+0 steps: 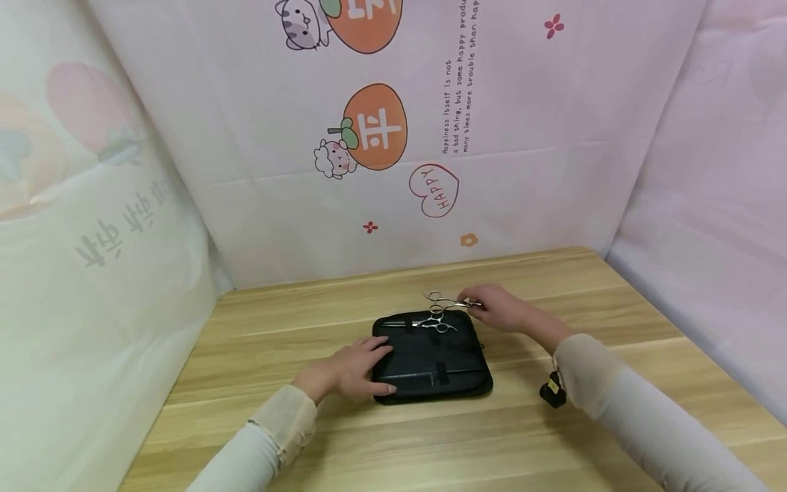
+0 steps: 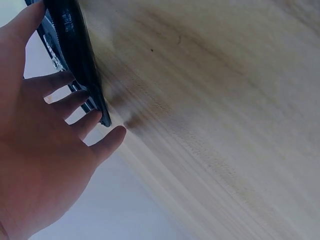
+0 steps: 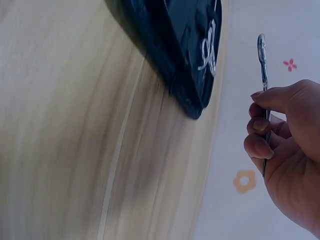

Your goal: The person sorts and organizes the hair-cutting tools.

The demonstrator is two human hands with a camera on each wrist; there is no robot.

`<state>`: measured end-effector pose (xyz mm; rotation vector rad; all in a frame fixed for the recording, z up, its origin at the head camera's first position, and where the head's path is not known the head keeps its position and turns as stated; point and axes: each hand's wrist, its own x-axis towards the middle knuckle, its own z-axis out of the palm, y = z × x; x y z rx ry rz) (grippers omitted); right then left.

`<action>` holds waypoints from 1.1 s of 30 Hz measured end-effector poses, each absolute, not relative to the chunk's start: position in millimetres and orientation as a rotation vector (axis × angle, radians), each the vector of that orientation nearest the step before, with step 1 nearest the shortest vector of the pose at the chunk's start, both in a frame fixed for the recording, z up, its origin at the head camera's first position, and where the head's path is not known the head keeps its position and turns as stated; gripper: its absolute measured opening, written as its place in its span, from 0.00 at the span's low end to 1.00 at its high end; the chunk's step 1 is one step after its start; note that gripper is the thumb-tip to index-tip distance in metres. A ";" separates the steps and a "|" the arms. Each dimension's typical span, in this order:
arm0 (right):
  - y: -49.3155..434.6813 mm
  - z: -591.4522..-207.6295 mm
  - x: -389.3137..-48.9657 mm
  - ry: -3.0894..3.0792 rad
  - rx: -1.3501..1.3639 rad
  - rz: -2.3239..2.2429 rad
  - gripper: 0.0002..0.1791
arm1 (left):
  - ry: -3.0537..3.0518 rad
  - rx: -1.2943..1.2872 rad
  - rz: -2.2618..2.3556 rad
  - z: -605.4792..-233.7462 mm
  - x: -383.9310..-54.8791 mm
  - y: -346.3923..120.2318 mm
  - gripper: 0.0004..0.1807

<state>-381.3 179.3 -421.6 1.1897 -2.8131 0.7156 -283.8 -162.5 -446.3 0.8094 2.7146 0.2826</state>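
A black zip case [image 1: 412, 355] lies open on the table. In its upper part, one pair of metal scissors [image 1: 438, 326] sits under a small strap, finger rings to the right. A dark, thin, flat item [image 1: 406, 377] runs under a lower strap. My left hand [image 1: 352, 369] rests at the left edge of the case, fingers spread and fairly straight. Over the upper right corner, my right hand [image 1: 501, 309] pinches a second pair of scissors [image 3: 263, 65] between thumb and fingers. Its finger rings point left toward the case, while its blade end is partly hidden in the hand.
The wooden table [image 1: 270, 328] extends around the case on all sides. White printed cloth [image 1: 510, 191] stands behind the table's back edge, with more cloth on the left and right. A small black device with a yellow label [image 1: 553, 388] hangs at my right wrist.
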 end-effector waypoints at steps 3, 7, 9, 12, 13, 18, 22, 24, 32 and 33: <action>175.2 -420.7 -376.9 -2.805 1.212 0.712 0.12 | 2.733 0.836 0.281 -446.0 -284.5 -161.1 0.46; 171.6 -419.4 -372.7 -2.793 1.221 0.699 0.12 | 2.755 0.862 0.268 -445.0 -285.4 -159.7 0.46; 171.0 -419.4 -371.7 -2.795 1.217 0.705 0.12 | 2.760 0.866 0.261 -445.1 -286.3 -159.3 0.46; 171.0 -420.1 -371.1 -2.794 1.226 0.708 0.12 | 2.767 0.867 0.257 -444.9 -286.9 -159.2 0.46; 171.1 -420.1 -370.9 -2.792 1.229 0.709 0.13 | 2.770 0.872 0.254 -444.4 -286.8 -159.1 0.46; 170.4 -420.1 -369.0 -2.778 1.250 0.703 0.13 | 2.775 0.892 0.257 -442.6 -287.1 -158.7 0.44; 167.6 -420.6 -365.9 -2.758 1.272 0.694 0.13 | 2.791 0.905 0.259 -441.8 -288.4 -157.1 0.42; 166.0 -420.7 -363.7 -2.758 1.273 0.691 0.13 | 2.801 0.910 0.262 -441.9 -288.9 -156.1 0.41; 159.2 -421.5 -355.6 -2.731 1.316 0.694 0.11 | 2.856 0.878 0.301 -444.3 -292.1 -155.8 0.42; 158.4 -421.0 -354.5 -2.727 1.322 0.695 0.11 | 2.869 0.876 0.307 -444.0 -292.5 -156.1 0.42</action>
